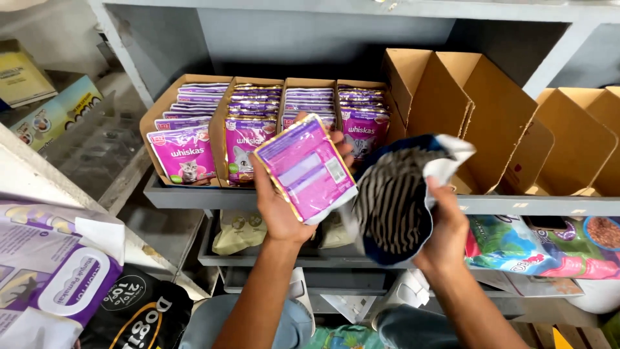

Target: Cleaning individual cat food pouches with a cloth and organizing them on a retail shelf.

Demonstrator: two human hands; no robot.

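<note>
My left hand point(279, 210) holds a purple pet-food pouch point(305, 168) up in front of a grey shelf, its back side facing me. My right hand point(447, 229) grips a striped blue-and-white cloth point(394, 197) just to the right of the pouch. Behind them, open cardboard trays point(154, 110) stand on the shelf, filled with several rows of the same purple pouches point(187, 158). The pouch in my left hand partly hides the third tray.
Empty cardboard display boxes point(497, 110) stand on the shelf to the right. Colourful pet-food bags point(536, 249) lie on the lower shelf at right. A purple bag point(45, 271) and a black bag point(139, 317) sit at lower left. My knees point(258, 329) are below.
</note>
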